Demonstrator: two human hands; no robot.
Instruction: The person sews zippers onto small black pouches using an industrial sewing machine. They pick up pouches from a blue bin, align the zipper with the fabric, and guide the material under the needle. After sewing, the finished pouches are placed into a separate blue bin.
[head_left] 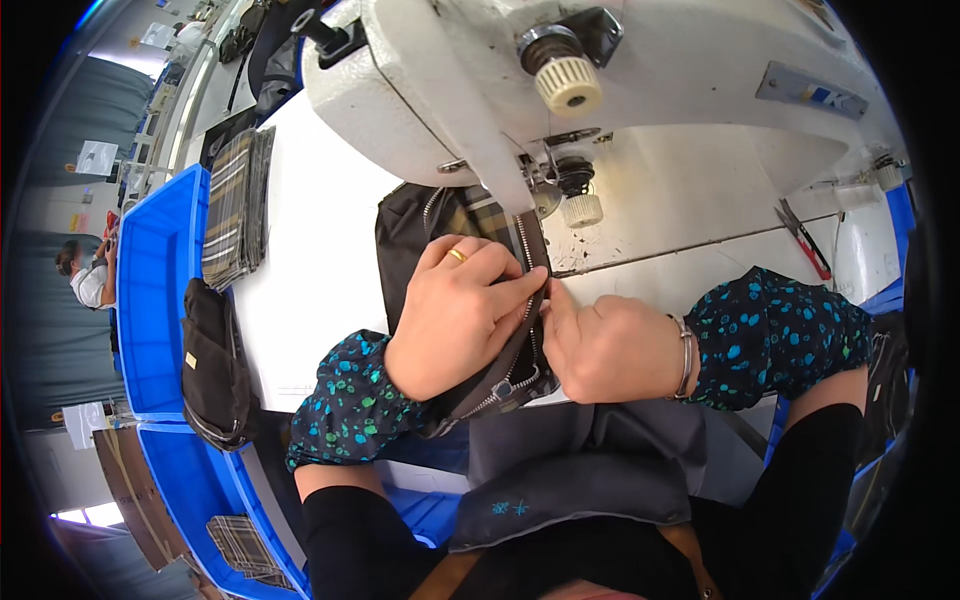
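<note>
At the lower edge, a dark grey apron (570, 490) covers the lap. Above it, the left hand (452, 315) lies over a black zippered bag (398, 250), its fingers close together and the index reaching to the edge of the zipper tape. The right hand (612, 350) is curled at that same edge, index finger seemingly pinching the tape with the thumb, though the pads are hidden. The bag sits on the white counter (325, 185), its far end at the needle area of the sewing machine (430, 100), plaid lining (480, 220) showing inside.

It should handle light and floppy, the cloth creasing easily while the metal zipper teeth stiffen the curve; the flat tape edge looks the surest hold, close to the presser foot but clear of the needle.

Farther off are red-handled snips (805, 242) to the right, and stacked plaid pieces (236, 210) beside a blue bin (160, 300) to the left.
</note>
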